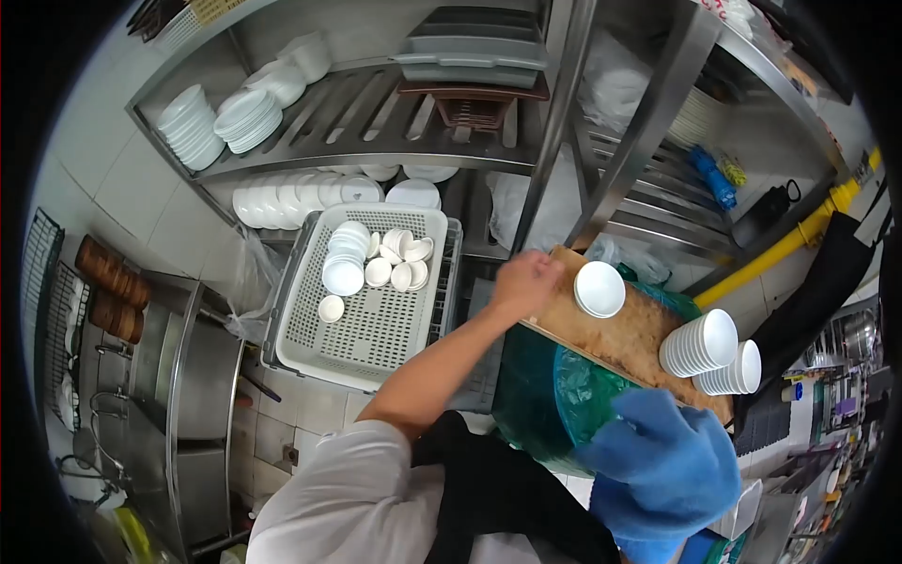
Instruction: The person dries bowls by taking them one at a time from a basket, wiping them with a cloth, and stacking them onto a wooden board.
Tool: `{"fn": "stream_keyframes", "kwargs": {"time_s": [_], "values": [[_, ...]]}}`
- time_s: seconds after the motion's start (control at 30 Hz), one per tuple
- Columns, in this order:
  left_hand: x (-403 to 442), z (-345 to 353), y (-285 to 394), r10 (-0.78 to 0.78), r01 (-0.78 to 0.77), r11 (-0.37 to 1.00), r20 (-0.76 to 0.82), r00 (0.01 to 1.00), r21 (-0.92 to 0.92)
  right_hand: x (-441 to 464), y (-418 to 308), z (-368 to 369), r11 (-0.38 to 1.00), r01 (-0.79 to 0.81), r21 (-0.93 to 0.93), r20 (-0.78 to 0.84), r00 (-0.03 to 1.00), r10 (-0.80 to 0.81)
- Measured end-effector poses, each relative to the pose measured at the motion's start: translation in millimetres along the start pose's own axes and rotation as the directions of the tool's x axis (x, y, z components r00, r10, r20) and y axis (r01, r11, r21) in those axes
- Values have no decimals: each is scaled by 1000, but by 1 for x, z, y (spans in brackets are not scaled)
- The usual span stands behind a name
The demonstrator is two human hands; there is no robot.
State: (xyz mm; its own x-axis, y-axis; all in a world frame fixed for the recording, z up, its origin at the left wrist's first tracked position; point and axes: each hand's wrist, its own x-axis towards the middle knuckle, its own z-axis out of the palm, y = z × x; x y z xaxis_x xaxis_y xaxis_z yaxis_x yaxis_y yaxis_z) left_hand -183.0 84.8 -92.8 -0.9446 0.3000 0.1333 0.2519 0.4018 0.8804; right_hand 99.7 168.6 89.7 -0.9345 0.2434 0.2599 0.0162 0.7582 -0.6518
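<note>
The left hand is at the near-left end of a wooden board, close beside a white bowl. Its fingers look bent but are blurred; whether they press together or pinch the board's edge cannot be told. The right hand is hidden by a bunched blue cloth, so the state of its fingers cannot be told either. The cloth also covers part of the board's near-right end, where two stacks of white bowls stand, the front one partly screening the other. The board hides part of a green plastic bag below. In a perforated basket, small white dishes overlap, making them hard to count.
</note>
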Motion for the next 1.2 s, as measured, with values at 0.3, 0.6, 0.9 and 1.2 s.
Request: {"fn": "stream_keyframes", "kwargs": {"time_s": [0.3,0.6,0.9,1.2], "values": [[-4,-180,-243,-447,484,857,-723,526,-178,43,-49,27,990,-140,22,358,926,123],[1,-195,-265,-496,520,834,-663,560,-185,79,-110,84,577,763,-290,603,614,-509],[-60,-198,-287,-616,378,784,-544,569,-493,90,-121,117,706,703,-89,573,616,-541],[-136,-197,-96,-628,-32,46,-54,776,-998,94,-98,140,895,446,-6,78,892,-444]]}}
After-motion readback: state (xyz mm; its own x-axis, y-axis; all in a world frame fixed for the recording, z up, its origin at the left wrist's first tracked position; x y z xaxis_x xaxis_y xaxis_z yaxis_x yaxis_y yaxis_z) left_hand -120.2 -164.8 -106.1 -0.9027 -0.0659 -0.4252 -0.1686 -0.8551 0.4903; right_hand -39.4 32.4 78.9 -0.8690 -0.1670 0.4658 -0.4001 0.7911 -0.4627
